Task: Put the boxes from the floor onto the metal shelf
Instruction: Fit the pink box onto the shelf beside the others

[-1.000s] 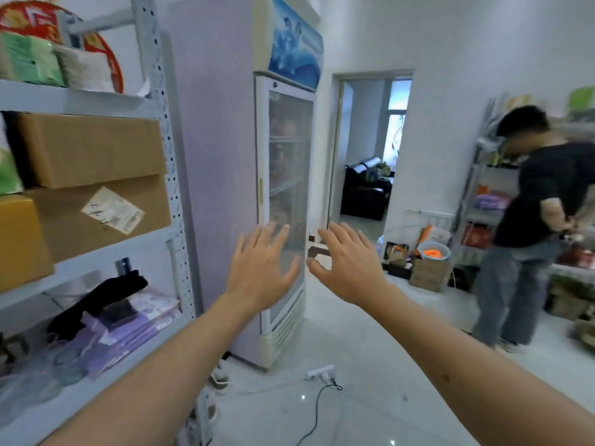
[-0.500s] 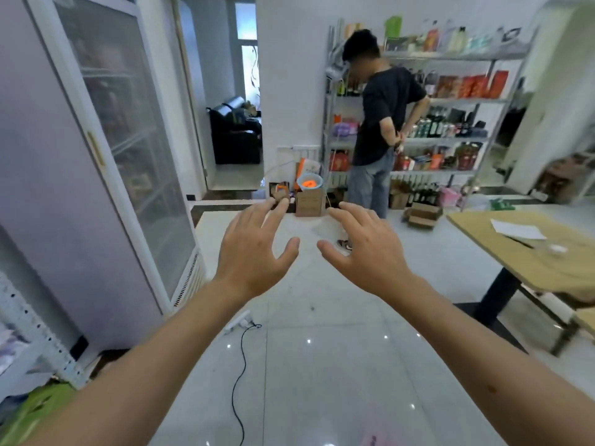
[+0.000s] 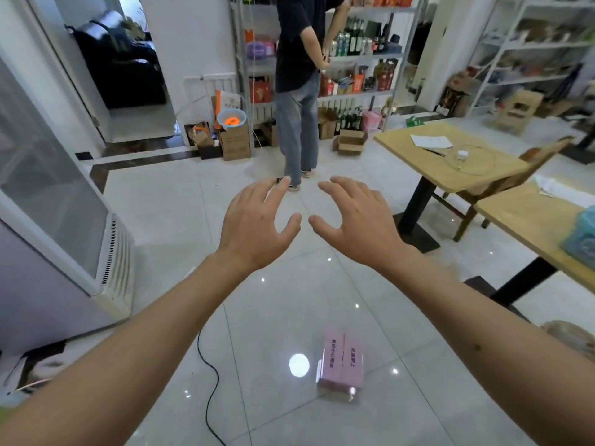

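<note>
while both arms reach forward over the floor, the left hand [image 3: 257, 226] has its grip released: fingers spread and almost straight, back of the hand up, nothing in it. just beside it, thumbs near each other but apart, the right hand [image 3: 357, 223] is likewise released, fingers spread and bent slightly downward, holding nothing.

below and between the forearms, a pink box [image 3: 342, 365] lies on the glossy white tile floor [image 3: 322, 300], well apart from both hands. it has printed text on its top, too small to read, and a bright reflection of a light sits on the tile just to its left. a black cable [image 3: 209, 381] snakes across the floor to the left of the box.

at the left edge stands a glass-door cooler [image 3: 58, 204] with a vent grille low on its side. to the right, a wooden bench [image 3: 450, 156] on a black post carries a sheet of paper [image 3: 431, 140], a pen and a thin looped white wire. a second bench [image 3: 531, 220] sits nearer, at the right edge.

farther back, a person in a dark shirt and jeans [image 3: 297, 91] stands facing a metal shelf [image 3: 363, 53] stocked with bottles and packets. brown cardboard boxes [image 3: 235, 140] rest on the floor at its foot, one topped by a blue bowl [image 3: 231, 118] holding something orange.
</note>
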